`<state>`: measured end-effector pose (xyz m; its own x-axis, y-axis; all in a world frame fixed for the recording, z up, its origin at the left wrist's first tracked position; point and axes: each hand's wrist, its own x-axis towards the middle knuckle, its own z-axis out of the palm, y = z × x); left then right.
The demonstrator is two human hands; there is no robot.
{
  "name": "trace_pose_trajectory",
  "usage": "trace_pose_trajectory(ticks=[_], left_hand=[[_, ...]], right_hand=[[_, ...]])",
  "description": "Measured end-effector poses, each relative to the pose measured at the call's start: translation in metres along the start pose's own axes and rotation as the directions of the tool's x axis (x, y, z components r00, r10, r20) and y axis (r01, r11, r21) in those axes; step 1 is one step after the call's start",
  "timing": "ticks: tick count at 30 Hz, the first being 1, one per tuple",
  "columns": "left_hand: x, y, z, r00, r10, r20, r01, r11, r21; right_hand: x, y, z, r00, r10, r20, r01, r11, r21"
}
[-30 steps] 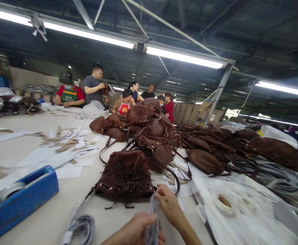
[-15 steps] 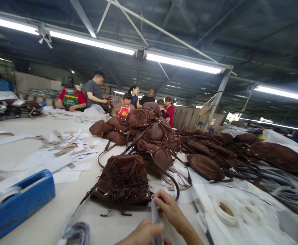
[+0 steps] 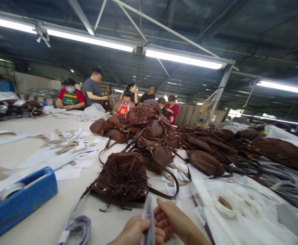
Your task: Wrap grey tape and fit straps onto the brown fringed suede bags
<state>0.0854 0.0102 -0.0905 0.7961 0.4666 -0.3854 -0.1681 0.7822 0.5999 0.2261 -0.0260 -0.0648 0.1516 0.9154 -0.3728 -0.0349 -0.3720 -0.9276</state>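
A dark roof (image 3: pixel 261 30) spans the room, crossed by pale metal struts (image 3: pixel 164 28). Lit tube lights (image 3: pixel 184 59) hang beneath it in a slanting row from left to right. A grey post (image 3: pixel 221 89) rises beyond the broad, pale table (image 3: pixel 108 221), with upright beige panels (image 3: pixel 188 115) just left of it. The bright patch (image 3: pixel 235 113) at far right may be a window; blur leaves it unclear.

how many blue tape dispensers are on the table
1. The blue tape dispenser is at near left, left of the wrapped coil. More could hide behind the brown bags.
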Motion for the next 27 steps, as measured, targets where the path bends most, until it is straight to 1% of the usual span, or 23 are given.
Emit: trace_pose_trajectory(ticks=[1, 2, 3, 5, 7, 11, 13, 15, 18, 19, 21, 23, 24, 25, 27], left_hand=[[-0.004, 0.001, -0.003, 1.0, -0.012, 0.004, 0.012, 1.0, 0.009], [-0.008, 0.001, -0.004, 1.0, -0.025, 0.016, 0.025, 1.0, 0.012], [-0.012, 0.001, -0.004, 0.999, -0.037, 0.032, 0.036, 0.999, 0.012], [-0.022, 0.001, 0.001, 0.997, -0.049, 0.052, 0.048, 0.999, 0.022], [-0.036, 0.002, 0.006, 0.998, -0.053, 0.02, 0.051, 0.996, 0.074], [-0.061, 0.005, 0.012, 0.994, -0.092, -0.063, 0.105, 0.962, 0.254], [-0.066, 0.007, 0.015, 0.992, -0.105, -0.076, 0.122, 0.956, 0.267], [-0.065, 0.008, 0.02, 0.99, -0.096, -0.1, 0.117, 0.966, 0.232], [-0.057, 0.013, 0.028, 0.99, -0.035, -0.135, 0.056, 0.987, 0.15], [-0.054, 0.015, 0.03, 0.99, -0.006, -0.142, 0.024, 0.992, 0.126], [-0.047, 0.019, 0.034, 0.987, 0.034, -0.157, -0.02, 0.996, 0.093], [-0.041, 0.023, 0.037, 0.984, 0.052, -0.17, -0.04, 0.996, 0.077], [-0.039, 0.025, 0.039, 0.983, 0.05, -0.174, -0.039, 0.997, 0.069], [-0.036, 0.026, 0.041, 0.983, 0.042, -0.177, -0.032, 0.998, 0.061], [-0.031, 0.028, 0.047, 0.982, 0.017, -0.187, -0.009, 0.999, 0.043]], right_hand=[[-0.004, 0.0, 0.007, 0.998, 0.037, 0.057, -0.042, 0.995, 0.088], [-0.005, 0.0, 0.015, 0.995, 0.058, 0.083, -0.072, 0.983, 0.171], [-0.005, -0.001, 0.022, 0.995, 0.072, 0.072, -0.088, 0.967, 0.238], [0.0, -0.001, 0.033, 0.995, 0.099, -0.003, -0.092, 0.939, 0.331], [0.008, 0.0, 0.037, 0.99, 0.125, -0.063, -0.094, 0.927, 0.364], [0.021, 0.003, 0.036, 0.986, 0.13, -0.102, -0.08, 0.917, 0.391], [0.023, 0.001, 0.037, 0.985, 0.131, -0.113, -0.075, 0.911, 0.405], [0.021, -0.003, 0.038, 0.984, 0.128, -0.121, -0.067, 0.906, 0.418], [0.002, -0.012, 0.037, 0.989, 0.12, -0.088, -0.071, 0.901, 0.428], [-0.01, -0.014, 0.036, 0.992, 0.114, -0.057, -0.078, 0.899, 0.431], [-0.037, -0.014, 0.034, 0.996, 0.073, 0.044, -0.085, 0.886, 0.455], [-0.064, -0.006, 0.033, 0.986, -0.012, 0.166, -0.072, 0.868, 0.491], [-0.075, 0.001, 0.033, 0.977, -0.043, 0.207, -0.063, 0.874, 0.481], [-0.084, 0.009, 0.033, 0.969, -0.051, 0.24, -0.066, 0.887, 0.457], [-0.092, 0.028, 0.034, 0.959, -0.029, 0.28, -0.093, 0.905, 0.415]])
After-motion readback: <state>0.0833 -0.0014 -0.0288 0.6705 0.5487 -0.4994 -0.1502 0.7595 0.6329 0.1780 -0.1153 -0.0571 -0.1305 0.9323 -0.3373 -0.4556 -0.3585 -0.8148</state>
